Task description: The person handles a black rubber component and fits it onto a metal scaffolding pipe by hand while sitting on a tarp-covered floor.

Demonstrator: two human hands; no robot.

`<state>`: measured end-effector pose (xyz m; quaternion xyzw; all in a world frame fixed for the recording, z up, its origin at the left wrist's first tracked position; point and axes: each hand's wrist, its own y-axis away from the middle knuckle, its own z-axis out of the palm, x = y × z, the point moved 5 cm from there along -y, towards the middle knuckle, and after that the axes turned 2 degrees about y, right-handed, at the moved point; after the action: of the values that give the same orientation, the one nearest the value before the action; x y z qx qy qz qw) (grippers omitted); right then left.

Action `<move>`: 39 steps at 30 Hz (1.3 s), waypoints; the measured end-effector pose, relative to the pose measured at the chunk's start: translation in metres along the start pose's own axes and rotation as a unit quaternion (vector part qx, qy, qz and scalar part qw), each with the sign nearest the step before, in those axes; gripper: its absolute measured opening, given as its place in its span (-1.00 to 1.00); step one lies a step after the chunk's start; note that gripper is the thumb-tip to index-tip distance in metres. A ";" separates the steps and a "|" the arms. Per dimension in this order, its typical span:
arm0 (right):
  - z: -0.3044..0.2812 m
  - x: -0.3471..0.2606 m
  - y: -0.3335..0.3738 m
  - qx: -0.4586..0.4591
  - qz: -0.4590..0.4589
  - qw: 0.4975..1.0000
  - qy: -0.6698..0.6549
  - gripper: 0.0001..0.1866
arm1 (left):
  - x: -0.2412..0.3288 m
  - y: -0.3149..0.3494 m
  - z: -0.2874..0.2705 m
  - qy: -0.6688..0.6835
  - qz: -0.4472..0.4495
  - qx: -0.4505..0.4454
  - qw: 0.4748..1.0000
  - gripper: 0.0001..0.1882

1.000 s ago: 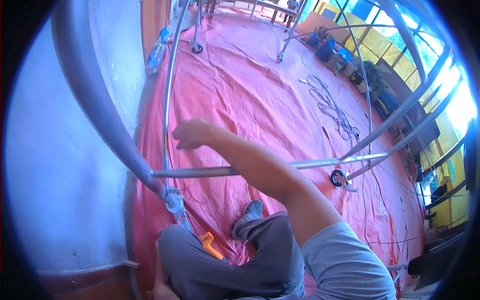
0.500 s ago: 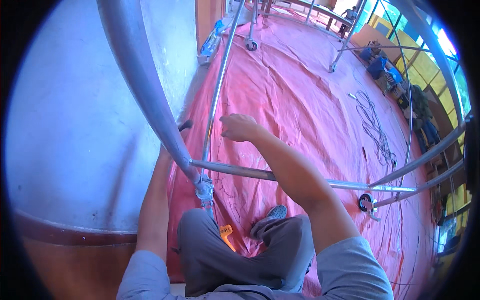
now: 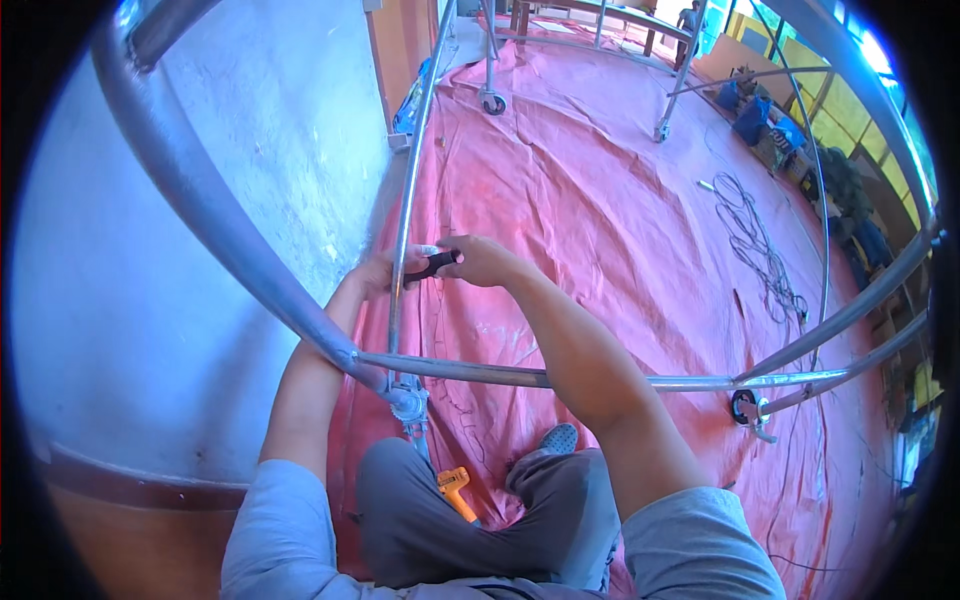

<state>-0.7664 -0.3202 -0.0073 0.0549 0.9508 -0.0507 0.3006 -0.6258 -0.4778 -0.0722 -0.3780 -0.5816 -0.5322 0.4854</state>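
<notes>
My left hand (image 3: 378, 272) reaches past the thin brace pole (image 3: 409, 200) and is closed around a short black tube-shaped thing (image 3: 434, 266). Curled fingers of my right hand (image 3: 488, 262) meet the right end of that black thing; I cannot make out its exact kind. A small whitish patch shows between the two hands. Under my forearms runs a horizontal metal scaffold tube (image 3: 460, 371). Its left end joins a thick upright (image 3: 235, 245) above a grey caster fitting (image 3: 410, 405). An orange tool (image 3: 455, 488) lies between my legs.
A red sheet (image 3: 580, 190) with wrinkles covers the floor. At left stands a pale wall (image 3: 260, 130). A coiled cable (image 3: 750, 240) lies to the right, near a black caster wheel (image 3: 744, 406). Bags and boxes line the far right; a person (image 3: 687, 30) is at the back.
My left hand has come up from behind the thick upright, bringing the black thing to my right hand. The view has shifted slightly.
</notes>
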 end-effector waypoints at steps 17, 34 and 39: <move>-0.060 0.027 -0.001 0.287 0.132 0.949 0.005 -0.68 | -0.004 0.275 0.100 -0.009 0.385 0.731 0.563 -0.76; -0.185 -0.012 0.059 0.320 -0.022 0.922 -0.217 -0.56 | 0.230 -0.041 0.095 -0.101 0.382 0.301 0.868 -0.27; -0.191 0.042 0.091 0.297 0.015 0.894 -0.335 -0.58 | 0.211 -0.056 0.155 -0.222 0.411 0.218 0.857 -0.35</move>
<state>-0.8962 -0.2027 0.1179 0.1351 0.7337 -0.3413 0.5718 -0.7555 -0.3497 0.1240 -0.5753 -0.5668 -0.0459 0.5880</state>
